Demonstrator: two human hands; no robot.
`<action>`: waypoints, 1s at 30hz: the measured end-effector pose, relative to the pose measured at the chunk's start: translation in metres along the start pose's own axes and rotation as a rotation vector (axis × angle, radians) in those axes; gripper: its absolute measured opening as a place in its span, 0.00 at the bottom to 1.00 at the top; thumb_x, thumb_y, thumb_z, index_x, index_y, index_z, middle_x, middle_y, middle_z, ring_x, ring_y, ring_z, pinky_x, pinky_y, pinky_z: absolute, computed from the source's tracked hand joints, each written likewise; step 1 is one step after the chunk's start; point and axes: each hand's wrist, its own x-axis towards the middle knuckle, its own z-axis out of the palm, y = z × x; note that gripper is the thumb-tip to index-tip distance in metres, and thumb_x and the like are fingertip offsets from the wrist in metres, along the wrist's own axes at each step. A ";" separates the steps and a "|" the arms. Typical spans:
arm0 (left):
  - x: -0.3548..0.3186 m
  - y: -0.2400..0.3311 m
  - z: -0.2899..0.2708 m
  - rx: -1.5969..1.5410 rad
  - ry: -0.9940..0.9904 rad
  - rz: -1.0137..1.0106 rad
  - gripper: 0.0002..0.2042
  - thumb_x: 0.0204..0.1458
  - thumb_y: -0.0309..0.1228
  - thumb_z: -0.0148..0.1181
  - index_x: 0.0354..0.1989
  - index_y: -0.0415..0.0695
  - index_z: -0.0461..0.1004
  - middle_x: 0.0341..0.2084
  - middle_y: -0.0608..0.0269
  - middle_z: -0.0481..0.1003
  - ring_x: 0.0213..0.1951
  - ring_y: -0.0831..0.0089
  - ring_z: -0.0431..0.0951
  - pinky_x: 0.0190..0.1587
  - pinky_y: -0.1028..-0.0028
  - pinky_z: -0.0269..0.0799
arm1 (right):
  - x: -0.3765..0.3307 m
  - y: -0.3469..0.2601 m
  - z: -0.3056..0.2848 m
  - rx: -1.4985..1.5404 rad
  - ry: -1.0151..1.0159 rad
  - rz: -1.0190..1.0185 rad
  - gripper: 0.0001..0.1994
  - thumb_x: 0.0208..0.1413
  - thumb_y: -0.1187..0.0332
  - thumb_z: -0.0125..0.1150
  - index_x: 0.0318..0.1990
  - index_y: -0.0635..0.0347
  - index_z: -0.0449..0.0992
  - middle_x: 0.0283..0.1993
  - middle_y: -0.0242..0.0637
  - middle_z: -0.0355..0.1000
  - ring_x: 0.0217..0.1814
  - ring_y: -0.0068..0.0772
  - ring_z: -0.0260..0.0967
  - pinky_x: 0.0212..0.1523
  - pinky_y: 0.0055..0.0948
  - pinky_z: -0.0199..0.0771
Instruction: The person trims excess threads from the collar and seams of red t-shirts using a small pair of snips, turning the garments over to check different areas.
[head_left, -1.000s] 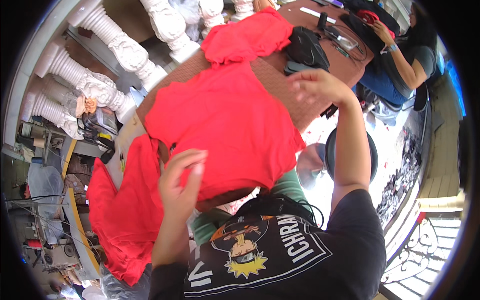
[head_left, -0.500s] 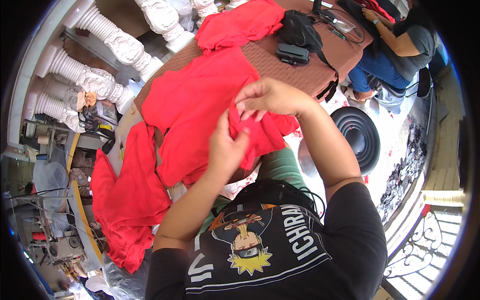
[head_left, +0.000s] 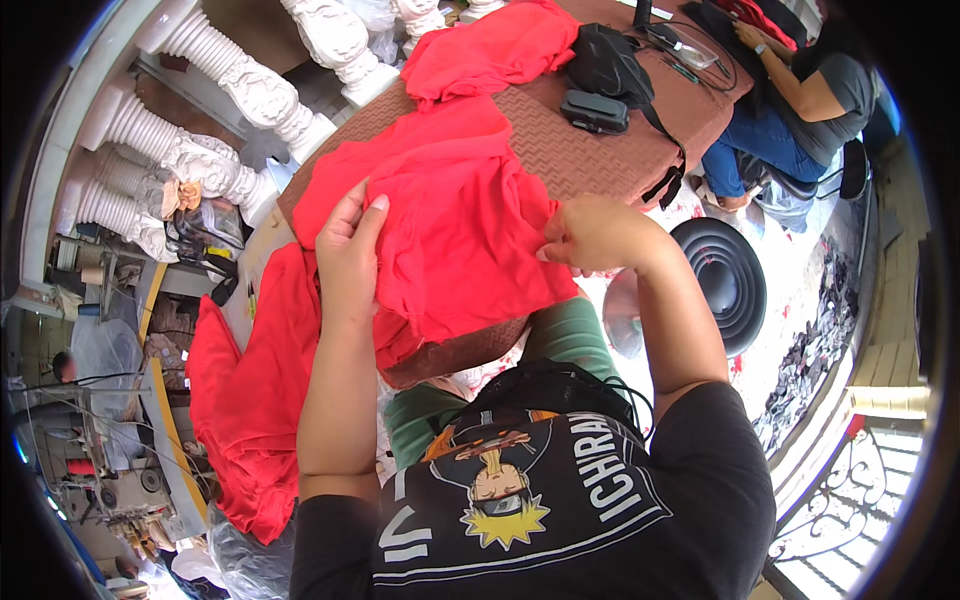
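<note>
A red piece of cloth (head_left: 460, 250) is spread out between my two hands, its near edge hanging over the table's near side. At its left edge my left hand (head_left: 348, 250) is closed, thumb and fingers pinching the fabric. My right hand (head_left: 605, 235) has its fingers curled on the right edge of the same cloth. Creases run across the stretched fabric. More red cloth (head_left: 265, 400) drapes down on the left, and a bunched red cloth (head_left: 490, 48) lies farther back on the table.
The table (head_left: 540, 125) has a brown textured cover. A black bag (head_left: 608, 65) and a dark case (head_left: 594, 112) lie on it. Several white ornate columns (head_left: 250, 90) stand at left. A black round stool (head_left: 715, 285) is at right; a seated person (head_left: 800, 110) works at far right.
My hands have moved apart from close together, left hand to the left and right hand slightly down. The red cloth between them is now spread wider.
</note>
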 end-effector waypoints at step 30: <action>0.033 0.043 -0.018 0.358 0.181 0.035 0.15 0.53 0.29 0.58 0.47 0.37 0.73 0.40 0.59 0.77 0.42 0.73 0.76 0.48 0.75 0.70 | 0.045 0.016 0.010 0.092 -0.014 0.134 0.15 0.54 0.63 0.59 0.45 0.62 0.76 0.28 0.44 0.76 0.22 0.36 0.77 0.30 0.31 0.74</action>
